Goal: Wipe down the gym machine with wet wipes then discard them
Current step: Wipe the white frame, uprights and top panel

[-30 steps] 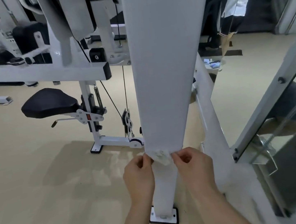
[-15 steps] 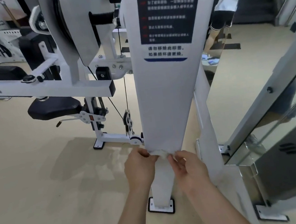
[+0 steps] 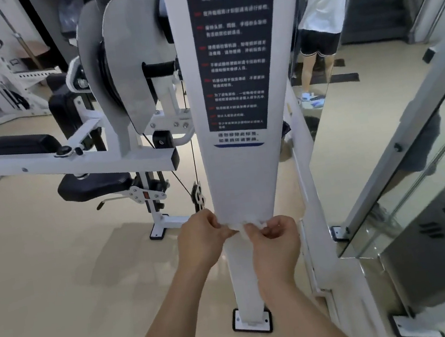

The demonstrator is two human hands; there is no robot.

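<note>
A white gym machine fills the head view, its broad upright shroud (image 3: 241, 182) carrying a dark warning label (image 3: 234, 53). At the shroud's lower edge a crumpled white wet wipe (image 3: 242, 229) is held between both hands. My left hand (image 3: 203, 237) pinches its left end, knuckles toward the camera. My right hand (image 3: 274, 239) pinches its right end with curled fingers. Most of the wipe is hidden by my fingers. Below the hands the narrower post (image 3: 244, 278) runs down to a foot plate (image 3: 252, 324).
A black seat (image 3: 93, 185) and padded arm (image 3: 9, 145) jut out at left on the white frame. A mirror panel (image 3: 414, 171) leans at right, with another machine's feet beside it. A person in white shirt and black shorts (image 3: 321, 28) stands behind. Beige floor spreads at left.
The view has tilted up, bringing the warning label into sight. Both hands stay on the wipe at the shroud's lower edge and have drawn closer together, bunching it.
</note>
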